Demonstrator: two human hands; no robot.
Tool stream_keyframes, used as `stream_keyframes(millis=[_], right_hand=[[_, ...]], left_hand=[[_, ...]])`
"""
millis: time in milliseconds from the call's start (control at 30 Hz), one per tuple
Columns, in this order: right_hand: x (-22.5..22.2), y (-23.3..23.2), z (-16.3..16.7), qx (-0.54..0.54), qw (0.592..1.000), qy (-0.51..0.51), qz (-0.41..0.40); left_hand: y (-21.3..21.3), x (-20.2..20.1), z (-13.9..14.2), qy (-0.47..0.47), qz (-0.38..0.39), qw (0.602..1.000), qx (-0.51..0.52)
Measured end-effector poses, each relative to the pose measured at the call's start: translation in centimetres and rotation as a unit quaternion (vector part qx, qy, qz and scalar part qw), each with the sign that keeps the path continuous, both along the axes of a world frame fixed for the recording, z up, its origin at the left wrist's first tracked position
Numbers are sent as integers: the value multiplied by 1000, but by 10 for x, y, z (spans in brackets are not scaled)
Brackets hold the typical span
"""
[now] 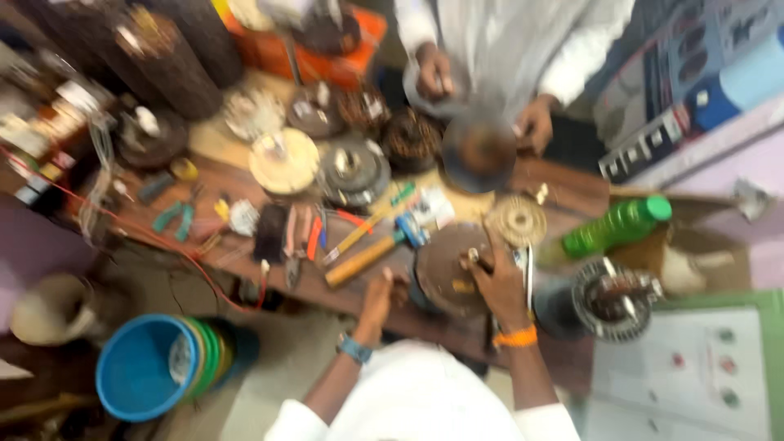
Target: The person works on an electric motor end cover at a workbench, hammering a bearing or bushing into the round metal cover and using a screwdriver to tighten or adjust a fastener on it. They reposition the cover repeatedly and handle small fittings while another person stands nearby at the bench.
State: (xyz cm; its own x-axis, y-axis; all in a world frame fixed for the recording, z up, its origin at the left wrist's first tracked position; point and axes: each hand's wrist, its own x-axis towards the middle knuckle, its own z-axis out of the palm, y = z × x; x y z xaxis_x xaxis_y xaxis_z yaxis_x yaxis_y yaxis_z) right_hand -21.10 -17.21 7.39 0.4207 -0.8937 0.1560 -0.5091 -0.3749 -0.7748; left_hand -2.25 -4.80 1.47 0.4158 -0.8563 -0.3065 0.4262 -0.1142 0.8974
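Note:
The picture is blurred by motion. My right hand [498, 286], with an orange band at the wrist, rests on top of a round dark metal motor part [445, 269] on the wooden bench, fingers curled over its upper edge. My left hand [380, 298], a blue watch at its wrist, touches the part's left side near the bench's front edge. A wooden-handled hammer [363, 260] lies just left of the part. Whether either hand truly grips the part is unclear.
Another person in white stands across the bench, hands on a dark round housing [478, 151]. Pliers and screwdrivers [302, 233], several motor parts and coils crowd the bench. A green bottle [616, 224] lies right. A stack of blue and green bowls [151, 367] sits on the floor.

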Motion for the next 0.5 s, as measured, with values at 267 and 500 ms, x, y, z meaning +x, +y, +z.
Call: stream_keyframes(millis=[267,500], right_hand=[[-8,6,-37,-115,984,-139,11],[10,-20,-17,144,912,-355,146]], left_hand=[[-5,4,-13,-114,-78,986,-97],[-14,5,-21,-106,-102,988,-53]])
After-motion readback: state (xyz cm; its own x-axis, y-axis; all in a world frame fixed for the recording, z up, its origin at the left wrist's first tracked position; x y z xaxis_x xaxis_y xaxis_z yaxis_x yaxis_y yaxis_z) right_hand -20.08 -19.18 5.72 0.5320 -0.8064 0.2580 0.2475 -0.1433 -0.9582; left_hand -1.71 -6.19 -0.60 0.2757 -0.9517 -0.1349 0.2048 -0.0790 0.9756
